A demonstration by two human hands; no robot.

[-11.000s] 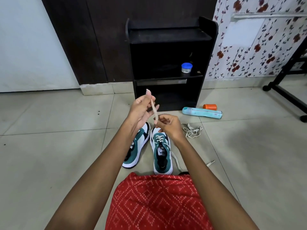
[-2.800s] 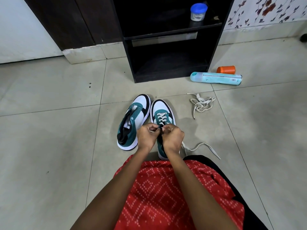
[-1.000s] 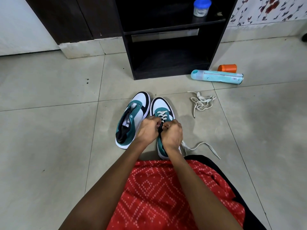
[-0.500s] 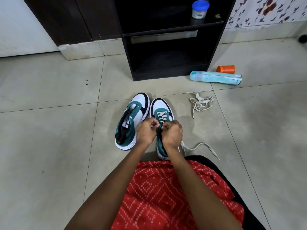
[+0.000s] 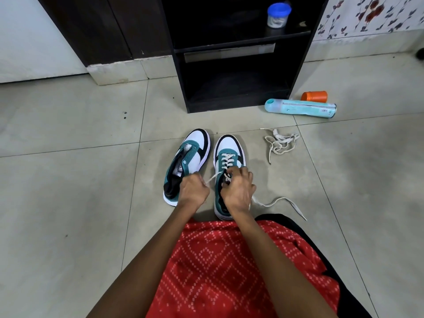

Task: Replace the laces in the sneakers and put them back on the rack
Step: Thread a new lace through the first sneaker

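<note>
Soft, limp lace (image 5: 213, 177) is held taut in the fisted left hand (image 5: 193, 191), pinched at the half-laced sneaker (image 5: 229, 146) eyelets by the right hand (image 5: 239, 191), and judged best taken near its tip.

Left hand (image 5: 193, 191) grips lace (image 5: 213, 177) end, taut from laced sneaker (image 5: 229, 145); right hand (image 5: 239, 191) pinches lace at eyelets.

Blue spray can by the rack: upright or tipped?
Tipped: the spray can lies on its side on the floor, beside the rack.
</note>
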